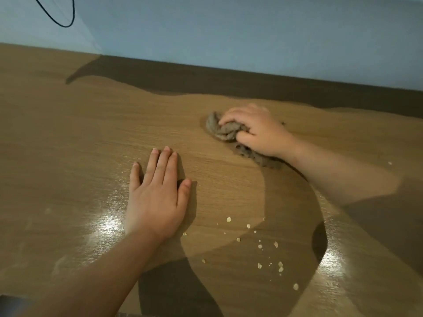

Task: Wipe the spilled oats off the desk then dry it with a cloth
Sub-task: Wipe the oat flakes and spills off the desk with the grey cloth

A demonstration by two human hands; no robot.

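My right hand grips a bunched brown-grey cloth on the wooden desk, toward the far right; part of the cloth trails under my wrist. My left hand lies flat on the desk, fingers straight, palm down, left of centre. Several pale oat flakes are scattered on the desk near the front, to the right of my left forearm. One flake lies apart at the far right.
A pale blue wall rises behind the desk's far edge. A black cable hangs in a loop at the top left. Glossy streaks shine on the desk around my left hand.
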